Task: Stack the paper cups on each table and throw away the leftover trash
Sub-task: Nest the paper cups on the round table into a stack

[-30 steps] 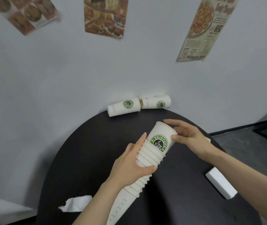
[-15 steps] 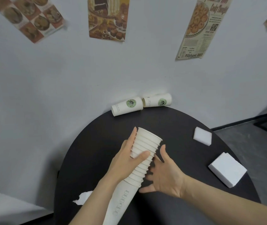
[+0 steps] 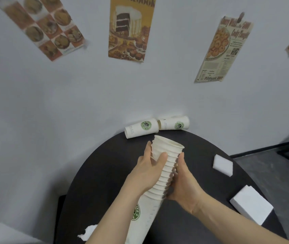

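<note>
- I see my left hand [image 3: 147, 170] wrapped round the upper part of a tall stack of paper cups [image 3: 159, 175], thumb across the near side of the rims, fingers behind.
- My right hand [image 3: 182, 184] holds the same stack from the other side, thumb lying up along the rims; its fingers are hidden behind the cups.
- The stack leans up and away from me over the dark round tabletop [image 3: 105, 173], open mouth at the top, its lower end running off the bottom of the view.
- Two loose cups lie on their sides at the far edge of the tabletop against the wall: the left cup [image 3: 141, 128] and the right cup [image 3: 174, 122], end to end, touching or nearly so.
- Two white foam blocks sit to my right: a small block [image 3: 223, 165] and a larger block [image 3: 252, 205] nearer me.
- A torn white napkin [image 3: 87, 234] lies at the near left edge.
</note>
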